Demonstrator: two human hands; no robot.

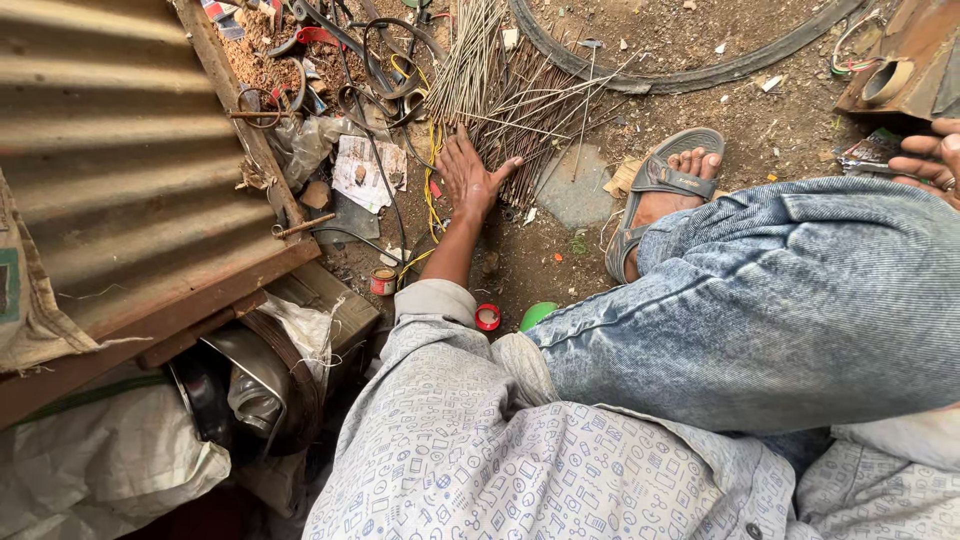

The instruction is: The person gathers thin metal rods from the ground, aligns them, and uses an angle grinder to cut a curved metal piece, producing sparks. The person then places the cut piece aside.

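Note:
My left hand (472, 178) reaches down to the dirt floor with fingers spread, resting on the near end of a pile of thin metal spokes (505, 85) that fan out toward the top of the view. It grips nothing. My right hand (932, 158) shows only partly at the right edge, fingers loosely apart, holding nothing, just above my jeans-clad knee (790, 300). My foot in a grey sandal (660, 195) is planted beside the spokes.
A corrugated metal sheet (120, 170) on a wooden frame fills the left. Tangled wires and cables (370, 70), paper scraps, a small tin (383, 281), a red cap (487, 317) and a green object (535, 315) litter the ground. A rubber tyre (690, 72) curves across the top.

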